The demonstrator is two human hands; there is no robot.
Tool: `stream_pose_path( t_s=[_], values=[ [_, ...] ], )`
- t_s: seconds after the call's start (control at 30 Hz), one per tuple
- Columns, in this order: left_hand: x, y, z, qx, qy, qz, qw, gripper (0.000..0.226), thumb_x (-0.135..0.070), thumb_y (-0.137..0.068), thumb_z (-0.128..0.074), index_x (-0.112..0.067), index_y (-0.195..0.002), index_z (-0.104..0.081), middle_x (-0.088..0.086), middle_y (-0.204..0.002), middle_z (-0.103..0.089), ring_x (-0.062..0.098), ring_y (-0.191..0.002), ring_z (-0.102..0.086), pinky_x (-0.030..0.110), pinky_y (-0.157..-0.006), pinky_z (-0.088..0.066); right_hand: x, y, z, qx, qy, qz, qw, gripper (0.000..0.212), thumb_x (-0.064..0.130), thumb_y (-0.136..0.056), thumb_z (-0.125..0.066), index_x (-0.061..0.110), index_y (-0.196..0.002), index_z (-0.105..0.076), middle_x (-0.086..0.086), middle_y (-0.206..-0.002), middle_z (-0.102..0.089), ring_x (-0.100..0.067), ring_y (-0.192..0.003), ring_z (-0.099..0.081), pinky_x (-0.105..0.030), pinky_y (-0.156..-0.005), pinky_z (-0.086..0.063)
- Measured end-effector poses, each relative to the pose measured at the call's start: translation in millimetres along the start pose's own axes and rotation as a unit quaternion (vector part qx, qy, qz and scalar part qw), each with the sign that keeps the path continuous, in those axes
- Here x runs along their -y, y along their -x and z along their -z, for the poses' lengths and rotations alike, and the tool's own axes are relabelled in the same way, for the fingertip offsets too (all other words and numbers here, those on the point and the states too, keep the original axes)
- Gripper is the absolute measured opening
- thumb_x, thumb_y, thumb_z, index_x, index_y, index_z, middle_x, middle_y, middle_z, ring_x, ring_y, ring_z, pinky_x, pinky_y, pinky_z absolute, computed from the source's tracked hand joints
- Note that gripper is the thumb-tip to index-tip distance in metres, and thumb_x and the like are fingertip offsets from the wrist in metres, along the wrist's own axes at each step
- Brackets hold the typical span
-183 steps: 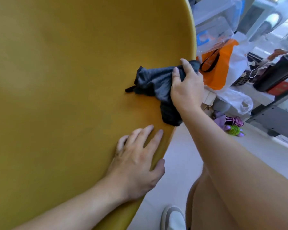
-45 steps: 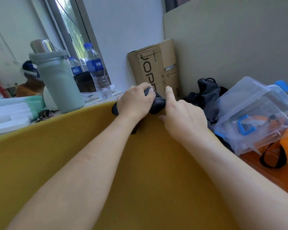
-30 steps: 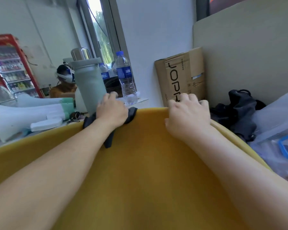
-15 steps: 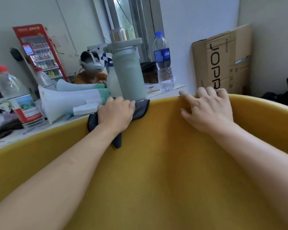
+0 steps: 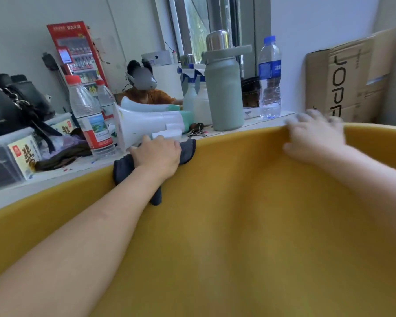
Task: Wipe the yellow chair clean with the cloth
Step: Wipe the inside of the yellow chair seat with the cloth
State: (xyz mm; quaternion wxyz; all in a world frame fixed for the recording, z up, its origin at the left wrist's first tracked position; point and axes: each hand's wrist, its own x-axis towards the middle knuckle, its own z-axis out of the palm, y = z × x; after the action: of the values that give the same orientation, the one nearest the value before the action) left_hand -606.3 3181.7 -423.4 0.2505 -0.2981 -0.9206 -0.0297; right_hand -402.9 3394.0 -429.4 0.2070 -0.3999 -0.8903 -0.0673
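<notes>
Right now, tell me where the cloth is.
In the head view, the cloth drapes over the yellow chair rim, left of centre, pressed under the left hand, just before the white megaphone.

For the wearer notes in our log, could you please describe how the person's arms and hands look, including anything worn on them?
Both forearms are bare as far as the view reaches: no sleeves, gloves, watch or bracelets. No rings show on the left hand. The right hand is motion-blurred, so small details such as rings cannot be told there.
</notes>
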Motion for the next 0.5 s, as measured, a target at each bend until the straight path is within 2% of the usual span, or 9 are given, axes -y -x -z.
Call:
stream_pose_path(
  t_s=[0.1,0.2,0.3,0.4,0.5],
  values=[
    [-2.6,6.1,0.8,0.018,-0.006,-0.027,0.999,0.046,-0.047,-0.099,-0.015,-0.032,-0.125,-0.05,0.005,-0.127,-0.054,0.035,-0.117,-0.038,0.057,-0.091,-0.034,100.5,2.4,-4.6,0.028,-0.099,0.133,0.986,0.068,0.02,-0.088,-0.046,0.017,-0.151,-0.019,-0.002,-0.16,-0.017,-0.021,-0.149,-0.008,-0.054,-0.117,-0.01],
    [5.3,7.0,0.3,0.019,-0.012,-0.049,0.999,0.044,-0.053,-0.098,-0.019,-0.039,-0.132,-0.041,0.003,-0.135,-0.051,0.036,-0.121,-0.036,0.058,-0.092,-0.035,159.2,9.9,-22.5,0.002,-0.107,0.141,0.984,0.067,0.022,-0.088,-0.042,0.014,-0.15,-0.019,-0.007,-0.156,-0.027,-0.024,-0.146,-0.016,-0.052,-0.115,-0.014],
    [12.2,3.7,2.0,0.011,-0.017,-0.061,0.998,0.047,-0.053,-0.098,-0.021,-0.028,-0.126,-0.049,0.005,-0.129,-0.054,0.034,-0.117,-0.041,0.053,-0.088,-0.04,153.5,10.4,-36.1,-0.051,-0.057,0.136,0.988,0.063,0.021,-0.088,-0.043,0.016,-0.147,-0.024,-0.009,-0.149,-0.035,-0.026,-0.142,-0.025,-0.049,-0.115,-0.019],
    [38.6,8.5,6.3,0.026,-0.018,-0.046,0.998,0.049,-0.052,-0.099,-0.022,-0.02,-0.118,-0.054,0.004,-0.123,-0.055,0.032,-0.113,-0.043,0.049,-0.084,-0.043,152.0,6.5,-36.2,-0.045,-0.058,0.146,0.987,0.065,0.019,-0.084,-0.048,0.017,-0.145,-0.028,-0.009,-0.148,-0.037,-0.027,-0.142,-0.026,-0.047,-0.116,-0.02],
    [81.9,25.7,11.2,0.041,-0.028,-0.021,0.999,0.049,-0.05,-0.1,-0.02,-0.021,-0.117,-0.055,0.004,-0.121,-0.055,0.033,-0.114,-0.044,0.048,-0.081,-0.042,154.6,5.4,-35.7,-0.035,-0.051,0.135,0.989,0.066,0.018,-0.082,-0.049,0.016,-0.145,-0.028,-0.011,-0.147,-0.037,-0.028,-0.142,-0.026,-0.049,-0.116,-0.021]
  ],
)
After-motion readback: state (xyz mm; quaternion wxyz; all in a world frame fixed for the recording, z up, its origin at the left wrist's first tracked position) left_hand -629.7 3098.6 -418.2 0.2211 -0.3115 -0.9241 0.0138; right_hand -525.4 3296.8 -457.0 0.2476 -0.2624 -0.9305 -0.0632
